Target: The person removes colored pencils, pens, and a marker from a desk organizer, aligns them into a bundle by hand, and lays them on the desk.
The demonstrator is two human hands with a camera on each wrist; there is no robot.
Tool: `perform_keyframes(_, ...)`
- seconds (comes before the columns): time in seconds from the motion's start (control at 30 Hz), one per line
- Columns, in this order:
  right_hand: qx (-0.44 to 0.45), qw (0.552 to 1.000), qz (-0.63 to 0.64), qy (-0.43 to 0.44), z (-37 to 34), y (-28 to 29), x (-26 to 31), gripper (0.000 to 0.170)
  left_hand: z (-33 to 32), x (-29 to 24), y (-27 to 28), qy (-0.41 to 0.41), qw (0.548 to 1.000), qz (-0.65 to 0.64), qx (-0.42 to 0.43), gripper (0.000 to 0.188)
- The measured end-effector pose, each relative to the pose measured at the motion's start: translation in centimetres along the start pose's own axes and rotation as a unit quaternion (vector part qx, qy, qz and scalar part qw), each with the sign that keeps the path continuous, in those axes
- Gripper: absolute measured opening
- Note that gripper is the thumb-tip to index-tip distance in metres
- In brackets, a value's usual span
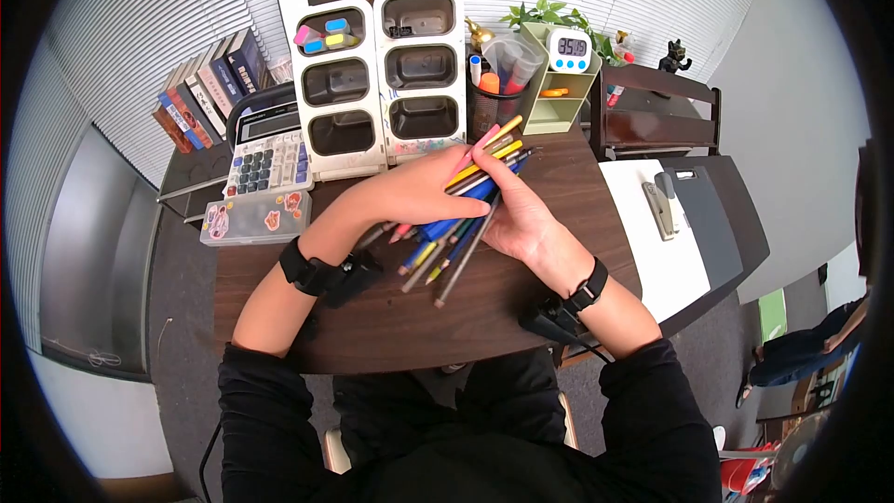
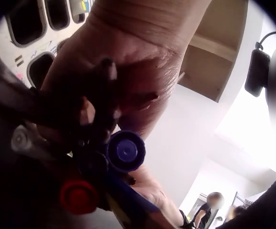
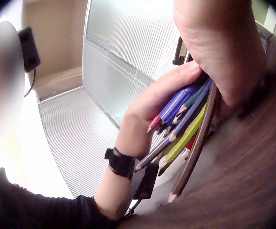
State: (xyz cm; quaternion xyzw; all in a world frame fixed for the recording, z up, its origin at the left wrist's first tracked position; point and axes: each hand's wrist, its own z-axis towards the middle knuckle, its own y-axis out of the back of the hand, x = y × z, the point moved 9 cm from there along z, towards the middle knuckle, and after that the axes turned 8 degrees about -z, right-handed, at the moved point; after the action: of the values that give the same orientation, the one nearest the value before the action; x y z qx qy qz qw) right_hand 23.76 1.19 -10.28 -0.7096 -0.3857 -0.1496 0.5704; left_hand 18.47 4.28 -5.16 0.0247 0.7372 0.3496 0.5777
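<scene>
Both hands grip one thick bundle of pencils and pens above the brown desk. The left hand (image 1: 419, 188) lies over the bundle from the left, and the right hand (image 1: 523, 219) holds it from the right. Pencil ends fan out toward the desk's front edge, among them a yellow-green pencil (image 3: 188, 133) and a blue marker (image 3: 177, 105) in the right wrist view. A pink pen (image 1: 477, 151) points up at the back. Seen from the left wrist, a blue cap (image 2: 126, 150) and a red cap (image 2: 79, 196) face the camera beneath the dark palm.
Behind the hands stands a white organizer (image 1: 380, 84) with dark compartments, highlighters in one. A calculator (image 1: 268, 158) and a stickered case (image 1: 256, 219) are on the left. A mesh pen cup (image 1: 494, 114), a green holder with a timer (image 1: 569, 49), and white paper (image 1: 643, 251) with a stapler (image 1: 659, 210) are right.
</scene>
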Motion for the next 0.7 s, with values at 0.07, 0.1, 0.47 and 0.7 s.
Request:
perform_keyframes(0.07, -0.019, 1.000, -0.005, 0.006, -0.2, 0.0, 0.2, 0.037, 0.1, -1.5, 0.3, -0.100, 0.993, -0.005, -0.066, 0.073)
perform_keyframes(0.1, -0.020, 1.000, -0.002, 0.010, -0.2, 0.1, 0.3, 0.036, 0.0, -1.6, 0.3, -0.103, 0.991, 0.001, -0.081, 0.076)
perform_keyframes(0.47, -0.020, 1.000, 0.015, 0.013, 0.6, 0.9, -0.2, 0.035, -0.7, -0.9, -0.7, 0.000, 0.978, 0.196, -0.069, 0.095)
perform_keyframes(0.7, -0.033, 0.999, 0.024, 0.000, 0.7, 1.4, -0.4, 0.037, -1.4, -2.2, -1.3, -0.051, 0.972, 0.222, -0.053, 0.102)
